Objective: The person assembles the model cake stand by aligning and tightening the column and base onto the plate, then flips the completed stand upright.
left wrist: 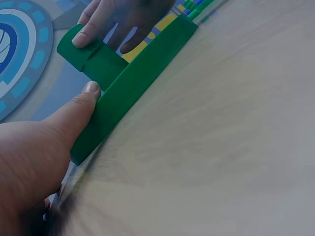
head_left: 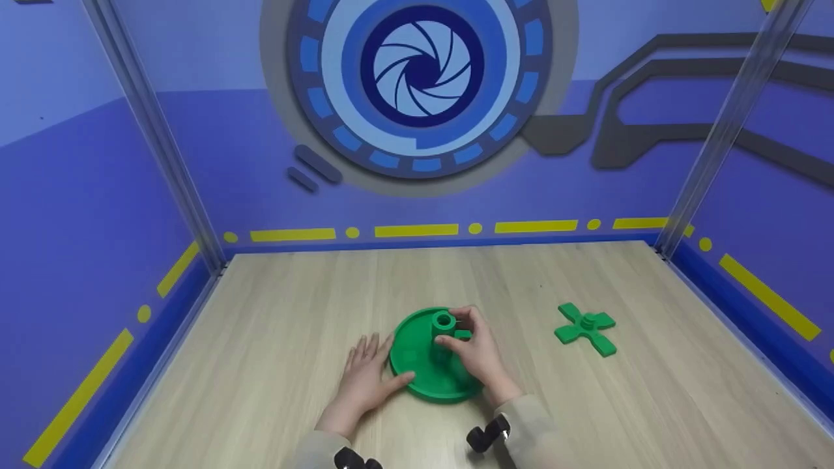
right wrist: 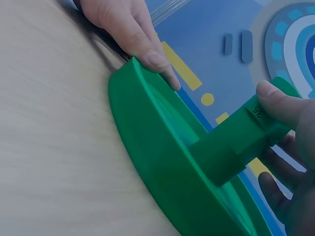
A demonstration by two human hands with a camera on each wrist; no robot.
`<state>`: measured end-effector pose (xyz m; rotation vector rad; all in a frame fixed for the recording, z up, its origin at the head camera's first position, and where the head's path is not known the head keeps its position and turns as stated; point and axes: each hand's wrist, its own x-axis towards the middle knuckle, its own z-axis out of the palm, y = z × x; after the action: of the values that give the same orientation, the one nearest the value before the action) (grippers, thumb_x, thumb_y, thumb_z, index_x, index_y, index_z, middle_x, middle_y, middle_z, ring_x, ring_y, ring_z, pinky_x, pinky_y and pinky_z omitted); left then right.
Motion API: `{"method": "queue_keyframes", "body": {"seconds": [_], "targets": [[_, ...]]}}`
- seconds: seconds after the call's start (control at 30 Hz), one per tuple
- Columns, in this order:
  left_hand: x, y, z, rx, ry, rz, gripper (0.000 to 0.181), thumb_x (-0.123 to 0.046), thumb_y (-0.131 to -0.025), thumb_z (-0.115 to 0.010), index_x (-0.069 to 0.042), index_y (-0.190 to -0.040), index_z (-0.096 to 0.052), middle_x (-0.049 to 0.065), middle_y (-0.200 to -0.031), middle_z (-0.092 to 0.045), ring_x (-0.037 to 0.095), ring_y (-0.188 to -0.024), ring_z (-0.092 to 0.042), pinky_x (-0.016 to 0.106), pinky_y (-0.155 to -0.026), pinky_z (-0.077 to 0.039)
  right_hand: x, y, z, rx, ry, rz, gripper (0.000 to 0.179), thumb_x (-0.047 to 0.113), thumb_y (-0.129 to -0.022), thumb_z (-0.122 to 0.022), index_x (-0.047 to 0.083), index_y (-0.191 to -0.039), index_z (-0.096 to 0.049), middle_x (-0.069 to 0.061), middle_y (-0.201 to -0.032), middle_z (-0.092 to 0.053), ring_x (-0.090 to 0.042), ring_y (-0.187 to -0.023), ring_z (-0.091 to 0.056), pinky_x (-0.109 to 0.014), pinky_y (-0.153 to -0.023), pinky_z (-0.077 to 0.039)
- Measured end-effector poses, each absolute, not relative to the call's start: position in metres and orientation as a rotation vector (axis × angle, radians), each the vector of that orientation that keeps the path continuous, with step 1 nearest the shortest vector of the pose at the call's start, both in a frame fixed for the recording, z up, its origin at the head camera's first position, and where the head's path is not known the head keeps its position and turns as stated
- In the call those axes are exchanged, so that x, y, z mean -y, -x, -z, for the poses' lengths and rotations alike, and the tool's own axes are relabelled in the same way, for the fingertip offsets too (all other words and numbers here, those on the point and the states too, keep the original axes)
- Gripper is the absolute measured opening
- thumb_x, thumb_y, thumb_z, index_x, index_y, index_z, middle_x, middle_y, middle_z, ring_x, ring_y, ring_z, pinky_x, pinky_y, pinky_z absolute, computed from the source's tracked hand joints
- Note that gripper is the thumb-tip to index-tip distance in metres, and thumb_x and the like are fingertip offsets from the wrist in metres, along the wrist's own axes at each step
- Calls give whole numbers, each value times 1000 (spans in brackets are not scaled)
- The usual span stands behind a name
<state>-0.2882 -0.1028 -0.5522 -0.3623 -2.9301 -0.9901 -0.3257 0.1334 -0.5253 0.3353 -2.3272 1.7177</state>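
Observation:
A shallow round green dish (head_left: 409, 352) with a raised rim lies on the table. Upright from its middle stands a hollow green cylinder (head_left: 442, 334), with small dark markings on its side in the right wrist view. My right hand (head_left: 481, 348) grips this cylinder near its top between thumb and fingers. A short green tab (head_left: 463, 334) shows beside the cylinder, partly covered by that hand. At the dish's left side rests my left hand (head_left: 366, 383), fingers straight and spread, the thumb touching the rim. Whether the cylinder is fixed to the dish, I cannot tell.
To the right on the wooden table (head_left: 287, 312) lies a green cross-shaped piece (head_left: 588, 322) with a round peg at its centre. Blue printed walls (head_left: 417, 208) and metal corner posts enclose the table at the back and sides.

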Motion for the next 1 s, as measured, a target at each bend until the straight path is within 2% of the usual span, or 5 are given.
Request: {"method": "queue_keyframes", "body": {"seconds": [0.23, 0.4, 0.63, 0.87, 1.0], "targets": [[103, 289, 553, 2931, 365, 979, 96, -65, -91, -67, -9, -161, -34, 29, -167, -25, 51, -157, -15, 65, -129, -10, -136, 325, 526, 2324, -388, -1713, 52, 14, -85, -85, 5, -126, -57, -18, -126, -66, -35, -115, -65, -58, -98, -55], [103, 289, 554, 2934, 356, 996, 96, -65, -90, -67, -10, -161, -34, 28, -168, -24, 50, -158, -14, 64, -130, -9, -144, 327, 527, 2291, -520, -1845, 55, 11, -93, -76, 3, -142, -52, -23, -141, -61, -41, -128, -59, -62, -114, -43], [103, 288, 553, 2924, 370, 990, 96, -65, -90, -66, -9, -161, -34, 29, -167, -25, 51, -157, -15, 65, -129, -11, -150, 329, 526, 2330, -692, -1933, 55, 5, -99, -64, -6, -150, -45, -27, -152, -51, -45, -145, -45, -34, -122, -38], [103, 289, 554, 2922, 371, 982, 96, -66, -90, -66, -9, -161, -34, 29, -167, -26, 51, -157, -15, 65, -129, -11, -148, 328, 524, 2345, -616, -1906, 50, 2, -98, -65, -3, -146, -51, -25, -145, -58, -42, -139, -51, -54, -122, -38], [103, 290, 555, 2923, 367, 973, 96, -66, -90, -66, -10, -161, -34, 29, -167, -26, 51, -157, -15, 65, -129, -12, -147, 327, 524, 2344, -560, -1875, 48, 3, -96, -69, 0, -142, -55, -22, -139, -63, -40, -134, -56, -58, -118, -40]]}}
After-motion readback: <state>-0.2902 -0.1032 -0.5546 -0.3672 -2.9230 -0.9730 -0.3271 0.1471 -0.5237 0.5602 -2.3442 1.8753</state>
